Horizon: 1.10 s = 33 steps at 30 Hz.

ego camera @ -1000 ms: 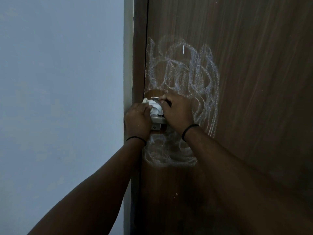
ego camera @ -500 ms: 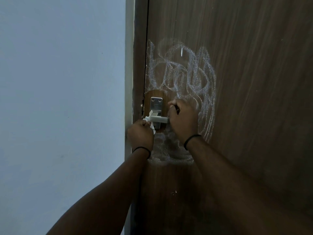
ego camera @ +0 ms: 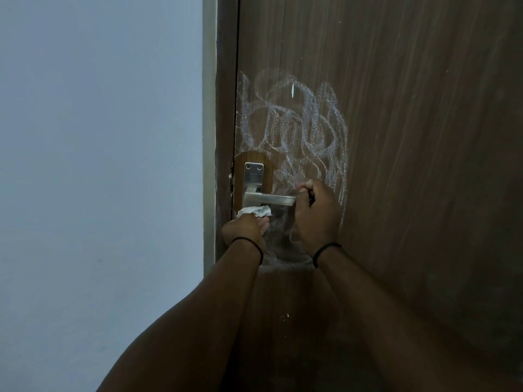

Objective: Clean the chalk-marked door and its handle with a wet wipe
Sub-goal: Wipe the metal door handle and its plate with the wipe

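Pale blue wall (ego camera: 99, 165) fills the left side; a brown wooden door (ego camera: 424, 137) fills the right. Low beside the door's edge, the left hand (ego camera: 244, 229) is clenched around a crumpled white wet wipe (ego camera: 254, 211), pressed just under the metal handle (ego camera: 268, 198). That wipe looks light, soft and limp, best bunched in the fingers. Further right, the right hand (ego camera: 315, 213) grasps the stiff lever's free end. White chalk scribbles (ego camera: 297, 128) cover the door above and right of the handle.
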Tool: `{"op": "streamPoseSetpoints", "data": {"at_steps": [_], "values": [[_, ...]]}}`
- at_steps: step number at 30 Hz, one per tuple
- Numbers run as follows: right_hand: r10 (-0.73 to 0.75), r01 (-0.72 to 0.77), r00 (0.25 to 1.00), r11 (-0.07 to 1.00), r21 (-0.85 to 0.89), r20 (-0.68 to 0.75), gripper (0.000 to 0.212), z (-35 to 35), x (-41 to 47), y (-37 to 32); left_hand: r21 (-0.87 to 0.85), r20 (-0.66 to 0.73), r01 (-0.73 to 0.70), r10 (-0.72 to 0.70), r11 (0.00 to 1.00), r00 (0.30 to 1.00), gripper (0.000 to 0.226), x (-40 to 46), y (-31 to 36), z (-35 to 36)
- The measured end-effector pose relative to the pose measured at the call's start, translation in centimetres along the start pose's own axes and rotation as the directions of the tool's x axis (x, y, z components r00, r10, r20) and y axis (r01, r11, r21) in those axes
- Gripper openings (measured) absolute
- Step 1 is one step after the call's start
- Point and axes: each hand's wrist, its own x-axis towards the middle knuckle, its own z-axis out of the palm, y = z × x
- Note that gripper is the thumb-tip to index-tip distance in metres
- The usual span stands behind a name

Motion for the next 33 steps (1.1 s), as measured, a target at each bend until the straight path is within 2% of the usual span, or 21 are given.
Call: {"op": "streamPoseSetpoints", "data": {"at_steps": [4,8,11,14,18,21,24,26,30,31,33], "values": [[0.000,0.000,1.000,0.999,-0.034,0.001,0.013,0.1,-0.2,0.2,-0.001,0.036,0.049,-0.049,0.999,0.998,0.032,-0.4,0.8,-0.1],[-0.007,0.004,1.000,0.996,-0.087,-0.029,0.006,0.6,-1.1,-0.2,0.102,0.075,0.049,-0.057,0.994,0.996,0.029,-0.7,1.1,0.0],[0.075,-0.074,0.997,0.997,-0.031,0.019,0.002,1.0,-2.8,-0.2,0.191,0.097,0.061,-0.081,0.980,0.992,0.019,-1.1,1.1,-0.1],[0.101,-0.092,0.988,0.993,-0.077,0.120,0.012,1.7,-4.7,0.3,0.348,0.116,0.056,-0.103,0.936,0.988,0.021,-1.4,1.6,0.0],[0.066,-0.072,0.961,0.997,0.012,0.269,0.030,2.3,-5.2,0.3,0.524,0.150,-0.004,-0.087,0.851,0.985,0.020,-1.8,2.9,-0.2],[0.102,-0.136,0.961,0.983,0.122,0.256,0.023,2.6,-4.7,0.2,0.578,0.207,-0.047,-0.091,0.815,0.974,0.017,-1.9,4.1,-1.0],[0.252,-0.300,0.945,0.922,0.244,0.209,0.015,3.4,-4.1,0.0,0.587,0.244,-0.113,-0.042,0.801,0.969,0.015,-1.8,4.5,-1.5],[0.348,-0.395,0.917,0.867,0.306,0.197,0.018,4.1,-4.1,-0.1,0.532,0.245,-0.185,0.059,0.826,0.968,0.016,-1.6,4.3,-1.7],[0.542,-0.592,0.803,0.678,0.436,0.247,0.018,5.4,-4.4,0.0,0.485,0.273,-0.348,0.239,0.803,0.932,0.010,-1.1,3.5,-2.2],[0.571,-0.616,0.781,0.636,0.464,0.255,0.017,5.5,-4.4,0.1,0.506,0.285,-0.372,0.256,0.779,0.924,0.008,-0.9,3.3,-2.3],[0.548,-0.602,0.793,0.633,0.488,0.267,0.013,5.4,-4.5,0.4,0.553,0.311,-0.399,0.264,0.731,0.913,0.008,-0.5,3.0,-2.6]]}}
